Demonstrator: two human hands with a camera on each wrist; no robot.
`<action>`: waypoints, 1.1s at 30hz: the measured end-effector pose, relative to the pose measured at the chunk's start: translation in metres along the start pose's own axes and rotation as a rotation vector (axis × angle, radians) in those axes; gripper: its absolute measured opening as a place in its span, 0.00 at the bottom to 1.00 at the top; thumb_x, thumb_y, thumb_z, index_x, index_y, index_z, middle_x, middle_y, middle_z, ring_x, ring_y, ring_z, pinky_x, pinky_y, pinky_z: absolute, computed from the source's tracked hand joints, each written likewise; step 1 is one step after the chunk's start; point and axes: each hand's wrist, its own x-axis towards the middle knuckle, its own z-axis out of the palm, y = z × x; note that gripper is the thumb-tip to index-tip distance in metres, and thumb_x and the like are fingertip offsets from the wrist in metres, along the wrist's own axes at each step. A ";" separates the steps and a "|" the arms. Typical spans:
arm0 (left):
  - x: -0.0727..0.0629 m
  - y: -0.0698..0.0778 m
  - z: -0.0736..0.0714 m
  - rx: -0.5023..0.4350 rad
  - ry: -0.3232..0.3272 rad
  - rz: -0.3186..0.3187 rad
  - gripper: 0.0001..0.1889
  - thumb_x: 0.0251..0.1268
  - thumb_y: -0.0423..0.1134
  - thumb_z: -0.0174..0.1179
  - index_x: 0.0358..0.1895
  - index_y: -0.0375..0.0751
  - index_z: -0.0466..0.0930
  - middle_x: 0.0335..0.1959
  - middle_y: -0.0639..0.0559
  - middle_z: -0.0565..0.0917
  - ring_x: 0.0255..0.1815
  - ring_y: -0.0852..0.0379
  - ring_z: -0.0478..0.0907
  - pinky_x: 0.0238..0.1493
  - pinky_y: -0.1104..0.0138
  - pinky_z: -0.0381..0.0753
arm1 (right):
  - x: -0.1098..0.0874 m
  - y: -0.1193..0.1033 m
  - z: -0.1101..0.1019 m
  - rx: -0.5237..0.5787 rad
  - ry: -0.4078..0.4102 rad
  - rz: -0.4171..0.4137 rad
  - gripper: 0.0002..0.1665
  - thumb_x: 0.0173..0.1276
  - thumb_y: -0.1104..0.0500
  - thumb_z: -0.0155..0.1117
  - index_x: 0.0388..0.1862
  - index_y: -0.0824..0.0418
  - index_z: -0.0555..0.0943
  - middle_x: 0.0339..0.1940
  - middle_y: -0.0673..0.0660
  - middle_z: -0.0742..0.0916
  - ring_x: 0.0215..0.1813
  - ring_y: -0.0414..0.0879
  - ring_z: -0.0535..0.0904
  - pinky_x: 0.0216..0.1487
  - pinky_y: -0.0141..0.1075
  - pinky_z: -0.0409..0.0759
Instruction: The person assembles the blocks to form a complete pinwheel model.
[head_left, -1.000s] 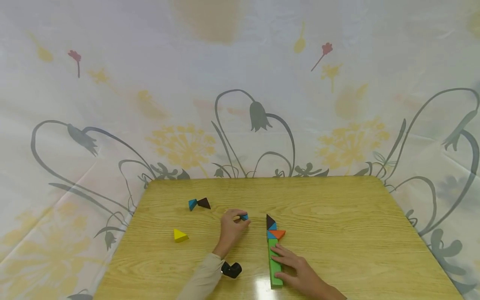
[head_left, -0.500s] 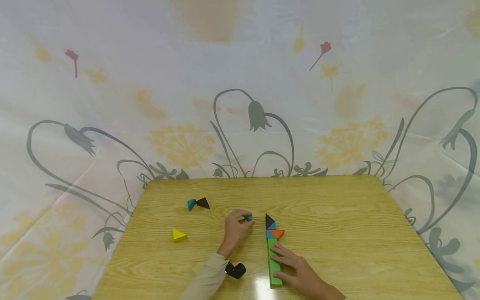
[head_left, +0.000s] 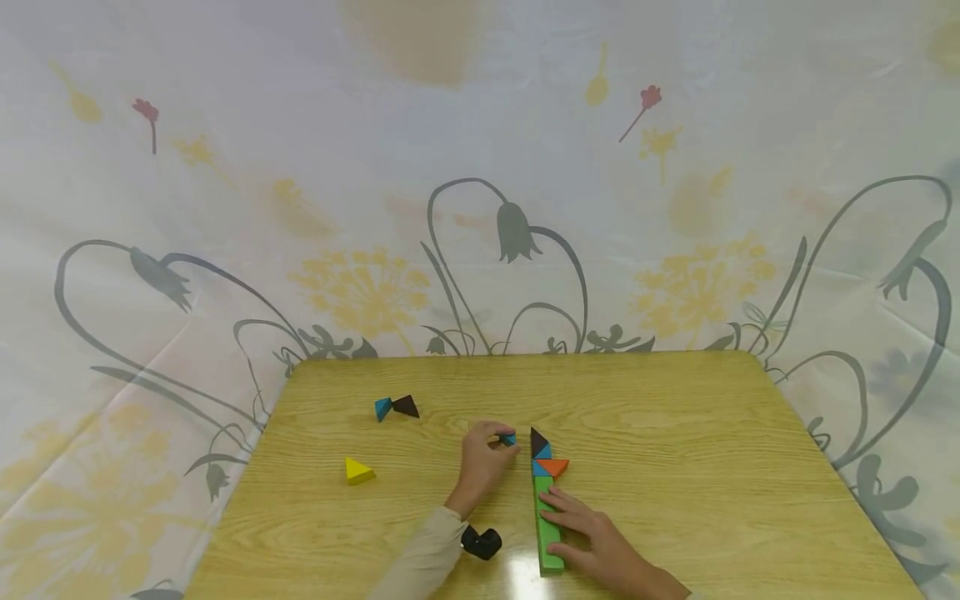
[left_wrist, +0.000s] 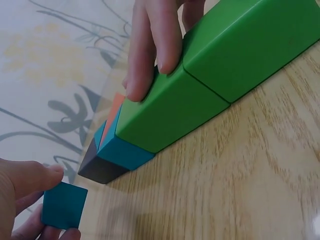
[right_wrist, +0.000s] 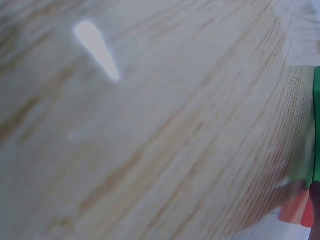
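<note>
Blue block (head_left: 509,438) pinched in your left hand (head_left: 483,463), just left of the dark end block (head_left: 537,442); spread right hand (head_left: 596,537) on green blocks (head_left: 549,534).

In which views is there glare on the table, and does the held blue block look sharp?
Head: bright patch on the table, beside the green blocks. Right wrist: white streak, upper left. Left wrist: pale spot at the right edge; the blue block in the left hand has fairly crisp edges.
</note>
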 end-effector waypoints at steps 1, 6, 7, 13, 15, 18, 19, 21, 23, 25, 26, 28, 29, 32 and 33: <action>0.000 0.000 0.001 0.004 -0.003 -0.001 0.10 0.54 0.25 0.66 0.39 0.25 0.82 0.40 0.39 0.78 0.41 0.40 0.78 0.47 0.53 0.80 | -0.001 0.004 0.002 -0.003 0.000 0.003 0.25 0.59 0.63 0.69 0.54 0.74 0.78 0.60 0.72 0.75 0.62 0.71 0.66 0.64 0.33 0.66; -0.002 -0.005 0.007 0.023 -0.018 -0.014 0.10 0.53 0.25 0.67 0.39 0.25 0.82 0.40 0.39 0.78 0.41 0.40 0.78 0.45 0.54 0.81 | -0.008 0.022 0.009 -0.019 -0.006 0.012 0.26 0.61 0.59 0.67 0.58 0.67 0.78 0.64 0.67 0.74 0.66 0.65 0.65 0.65 0.31 0.64; -0.002 -0.007 0.008 0.031 -0.020 -0.019 0.10 0.53 0.25 0.67 0.39 0.26 0.83 0.40 0.40 0.78 0.40 0.41 0.78 0.45 0.55 0.81 | -0.009 0.024 0.009 -0.018 -0.009 0.013 0.26 0.62 0.58 0.67 0.59 0.65 0.78 0.64 0.66 0.74 0.67 0.63 0.65 0.65 0.30 0.63; -0.005 -0.015 0.013 0.041 -0.016 -0.017 0.10 0.51 0.25 0.68 0.38 0.26 0.83 0.39 0.40 0.79 0.40 0.43 0.79 0.44 0.57 0.82 | -0.010 0.029 0.009 -0.005 -0.019 0.008 0.27 0.65 0.54 0.65 0.61 0.63 0.76 0.66 0.63 0.73 0.70 0.56 0.63 0.66 0.27 0.59; -0.005 -0.017 0.015 0.032 -0.011 -0.006 0.10 0.50 0.25 0.68 0.38 0.25 0.83 0.38 0.40 0.79 0.39 0.43 0.79 0.44 0.56 0.82 | -0.010 0.029 0.009 -0.001 -0.020 0.009 0.27 0.65 0.54 0.65 0.61 0.63 0.76 0.66 0.63 0.73 0.70 0.55 0.62 0.66 0.27 0.58; -0.005 -0.018 0.017 0.037 -0.007 -0.002 0.10 0.51 0.26 0.68 0.38 0.26 0.84 0.38 0.42 0.79 0.39 0.44 0.79 0.44 0.58 0.82 | -0.011 0.030 0.009 -0.010 -0.015 0.003 0.27 0.65 0.54 0.65 0.60 0.63 0.77 0.66 0.63 0.74 0.70 0.55 0.62 0.66 0.27 0.59; -0.005 -0.018 0.017 0.040 -0.007 -0.004 0.09 0.52 0.26 0.67 0.38 0.27 0.84 0.38 0.42 0.79 0.40 0.45 0.79 0.44 0.58 0.82 | -0.011 0.030 0.009 -0.012 -0.014 0.002 0.27 0.65 0.54 0.65 0.60 0.63 0.77 0.66 0.63 0.74 0.70 0.55 0.62 0.66 0.27 0.59; -0.005 -0.017 0.018 0.052 -0.010 -0.012 0.08 0.55 0.28 0.66 0.39 0.29 0.84 0.40 0.43 0.79 0.41 0.46 0.79 0.45 0.60 0.82 | -0.011 0.030 0.010 -0.014 -0.015 0.002 0.26 0.64 0.54 0.65 0.60 0.63 0.77 0.65 0.62 0.74 0.70 0.55 0.63 0.66 0.28 0.59; -0.006 -0.016 0.018 0.060 -0.011 -0.013 0.07 0.57 0.28 0.64 0.39 0.30 0.85 0.41 0.43 0.79 0.42 0.46 0.79 0.45 0.62 0.82 | -0.011 0.030 0.010 -0.016 -0.015 0.002 0.26 0.64 0.54 0.65 0.60 0.63 0.77 0.66 0.62 0.74 0.70 0.56 0.63 0.66 0.28 0.60; -0.006 -0.016 0.018 0.069 -0.011 -0.010 0.06 0.60 0.27 0.62 0.39 0.31 0.85 0.41 0.43 0.79 0.43 0.46 0.79 0.45 0.62 0.82 | -0.011 0.030 0.010 -0.013 -0.015 -0.002 0.26 0.64 0.54 0.65 0.60 0.63 0.77 0.66 0.62 0.74 0.70 0.56 0.63 0.66 0.28 0.60; -0.006 -0.016 0.018 0.075 -0.011 -0.007 0.06 0.61 0.27 0.61 0.39 0.31 0.85 0.42 0.43 0.79 0.44 0.46 0.78 0.45 0.63 0.82 | -0.011 0.031 0.010 -0.011 -0.015 -0.006 0.26 0.65 0.54 0.65 0.60 0.63 0.77 0.66 0.62 0.74 0.70 0.56 0.63 0.66 0.29 0.60; -0.005 -0.016 0.018 0.083 -0.014 0.003 0.06 0.61 0.26 0.60 0.39 0.31 0.85 0.42 0.44 0.79 0.44 0.47 0.79 0.45 0.62 0.82 | -0.011 0.031 0.011 -0.008 -0.011 -0.010 0.26 0.64 0.55 0.65 0.60 0.63 0.77 0.65 0.63 0.74 0.70 0.56 0.63 0.66 0.28 0.60; -0.005 -0.015 0.018 0.088 -0.018 0.007 0.07 0.62 0.26 0.60 0.40 0.31 0.85 0.42 0.44 0.79 0.44 0.47 0.79 0.46 0.62 0.81 | -0.011 0.031 0.011 -0.007 -0.012 -0.009 0.26 0.64 0.55 0.65 0.61 0.63 0.77 0.66 0.63 0.74 0.70 0.56 0.63 0.66 0.28 0.60; -0.005 -0.015 0.019 0.095 -0.029 0.025 0.07 0.61 0.26 0.60 0.40 0.32 0.85 0.42 0.43 0.80 0.44 0.47 0.78 0.46 0.60 0.81 | -0.011 0.032 0.011 -0.006 -0.011 -0.008 0.27 0.64 0.55 0.65 0.61 0.62 0.77 0.66 0.63 0.74 0.70 0.55 0.63 0.66 0.28 0.60; -0.005 -0.015 0.019 0.093 -0.034 0.030 0.07 0.61 0.26 0.60 0.40 0.32 0.85 0.42 0.43 0.80 0.44 0.46 0.78 0.47 0.60 0.81 | -0.011 0.032 0.011 -0.007 -0.011 -0.006 0.27 0.64 0.55 0.65 0.61 0.62 0.76 0.66 0.63 0.73 0.70 0.55 0.63 0.66 0.28 0.61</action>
